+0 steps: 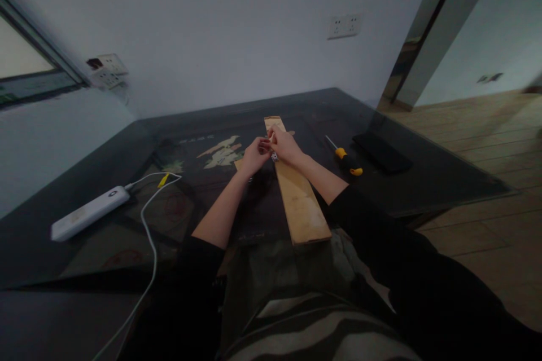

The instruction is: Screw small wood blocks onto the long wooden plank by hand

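A long, narrow wooden board (302, 203) lies lengthwise in front of me on the dark table. Over its far half, my right hand (284, 145) is closed in a pinch, its fingertips meeting those of my left hand (256, 154). The left fingers are curled together beside the board's left edge. Whatever the fingertips hold is hidden or too small to name. A small, shiny metal-looking piece (275, 157) shows on the board just below the right fingers. Under the left wrist, the end of another piece of wood (237, 164) sticks out.
Right of the board lie a yellow-and-black screwdriver (344, 157) and a flat black object (381, 153). A white power strip or power bank (91, 213) sits at the left, its white cable (148, 231) running over the table's front edge. The wall (237, 34) stands behind the table.
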Available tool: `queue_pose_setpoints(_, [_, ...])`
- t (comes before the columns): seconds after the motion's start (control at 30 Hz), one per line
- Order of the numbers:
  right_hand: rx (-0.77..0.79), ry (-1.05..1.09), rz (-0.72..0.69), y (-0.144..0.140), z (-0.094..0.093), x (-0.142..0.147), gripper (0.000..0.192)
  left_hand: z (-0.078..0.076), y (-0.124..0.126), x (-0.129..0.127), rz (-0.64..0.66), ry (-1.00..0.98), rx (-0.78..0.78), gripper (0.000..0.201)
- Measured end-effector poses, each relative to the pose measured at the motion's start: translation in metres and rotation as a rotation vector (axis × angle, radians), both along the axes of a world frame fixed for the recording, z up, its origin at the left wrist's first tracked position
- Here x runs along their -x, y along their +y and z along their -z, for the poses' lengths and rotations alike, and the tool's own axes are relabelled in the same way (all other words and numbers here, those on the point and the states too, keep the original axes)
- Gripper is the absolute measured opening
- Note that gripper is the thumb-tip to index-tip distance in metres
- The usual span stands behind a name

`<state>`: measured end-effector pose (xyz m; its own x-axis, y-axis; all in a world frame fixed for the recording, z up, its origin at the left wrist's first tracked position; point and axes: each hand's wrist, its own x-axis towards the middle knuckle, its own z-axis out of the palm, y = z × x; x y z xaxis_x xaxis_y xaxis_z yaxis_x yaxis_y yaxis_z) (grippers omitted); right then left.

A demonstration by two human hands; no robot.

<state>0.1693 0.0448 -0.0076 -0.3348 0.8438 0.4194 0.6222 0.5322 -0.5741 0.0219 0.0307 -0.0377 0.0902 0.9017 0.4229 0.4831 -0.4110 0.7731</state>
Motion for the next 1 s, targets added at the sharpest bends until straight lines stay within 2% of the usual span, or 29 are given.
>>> queue_pose_setpoints(0.1, [-0.015,0.043,-0.001,0.002,0.002,0.000,0.015,0.003,0.004,-0.001,0.110,-0.145,-0.007,0.037])
queue_pose_setpoints(0.2, [-0.029,0.091,-0.009,0.004,0.004,0.001,0.013,0.004,0.006,-0.001,0.164,-0.223,-0.001,0.038])
queue_pose_setpoints(0.4, [-0.004,0.159,-0.058,0.001,0.004,0.002,0.015,0.005,0.006,0.001,0.155,-0.262,0.015,0.040])
queue_pose_setpoints(0.53, [-0.005,0.153,-0.069,-0.002,0.003,0.004,0.015,0.007,0.007,0.000,0.101,-0.247,0.043,0.042])
queue_pose_setpoints(0.7, [-0.023,0.226,-0.044,0.004,0.004,0.004,0.022,-0.001,0.007,0.004,0.072,-0.259,0.061,0.042])
queue_pose_setpoints(0.77, [-0.030,0.246,-0.002,0.008,0.005,0.002,0.021,-0.007,0.006,0.017,0.042,-0.276,0.086,0.036])
queue_pose_setpoints(0.87, [-0.021,0.198,0.035,0.009,0.005,0.000,0.016,-0.014,0.003,0.052,-0.065,-0.297,0.114,0.027])
queue_pose_setpoints(1.0, [-0.011,0.094,0.033,0.005,0.006,-0.001,0.013,-0.018,-0.001,0.113,-0.389,-0.279,0.111,0.025])
